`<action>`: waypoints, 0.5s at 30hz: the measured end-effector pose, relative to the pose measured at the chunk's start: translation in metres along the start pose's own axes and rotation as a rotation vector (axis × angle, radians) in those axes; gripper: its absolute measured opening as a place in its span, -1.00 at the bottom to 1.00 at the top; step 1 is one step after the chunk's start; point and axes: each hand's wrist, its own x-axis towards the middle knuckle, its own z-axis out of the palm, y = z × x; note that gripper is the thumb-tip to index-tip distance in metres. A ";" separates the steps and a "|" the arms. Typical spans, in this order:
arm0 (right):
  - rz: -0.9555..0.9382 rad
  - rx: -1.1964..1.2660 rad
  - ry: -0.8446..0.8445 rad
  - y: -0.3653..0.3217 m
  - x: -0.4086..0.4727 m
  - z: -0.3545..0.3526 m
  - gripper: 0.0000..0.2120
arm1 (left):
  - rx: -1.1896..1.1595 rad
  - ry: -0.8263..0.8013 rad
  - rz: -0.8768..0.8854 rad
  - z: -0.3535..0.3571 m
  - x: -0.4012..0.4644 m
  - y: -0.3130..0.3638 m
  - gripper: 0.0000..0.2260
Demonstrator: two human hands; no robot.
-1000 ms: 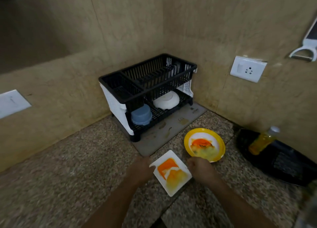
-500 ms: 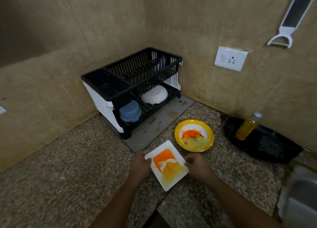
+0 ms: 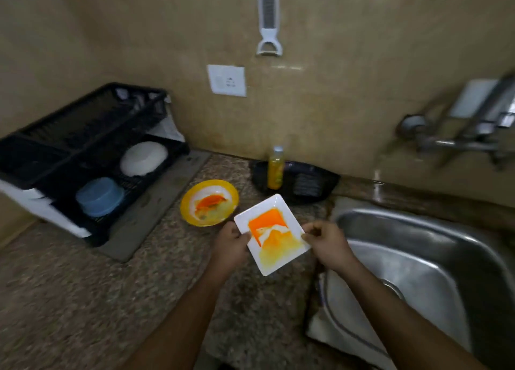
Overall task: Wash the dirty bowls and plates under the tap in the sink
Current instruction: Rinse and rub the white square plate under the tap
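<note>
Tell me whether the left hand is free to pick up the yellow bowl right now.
Probably not yet. The left hand grips one edge of the white plate, with the right hand on the other. The yellow bowl sits close by with nothing between, but the plate must go first.

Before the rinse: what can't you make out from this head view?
- Tap: motion-blurred; spout end and water flow unclear.
- Sink: right side cut by frame edge.
- Square plate underside: hidden; both hands cover its side rims.
- Dish rack top tier: blurred, contents unreadable.
</note>
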 end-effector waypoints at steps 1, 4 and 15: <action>0.026 0.033 0.040 0.012 -0.007 -0.021 -0.83 | -0.030 -0.081 0.004 0.024 -0.002 0.007 -0.82; 0.090 0.100 0.154 0.044 -0.027 -0.078 -0.83 | -0.055 -0.258 0.002 0.089 -0.011 0.027 -0.79; 0.140 0.132 0.368 0.092 -0.034 -0.228 -0.92 | 0.027 -0.452 0.018 0.237 -0.013 0.092 -0.80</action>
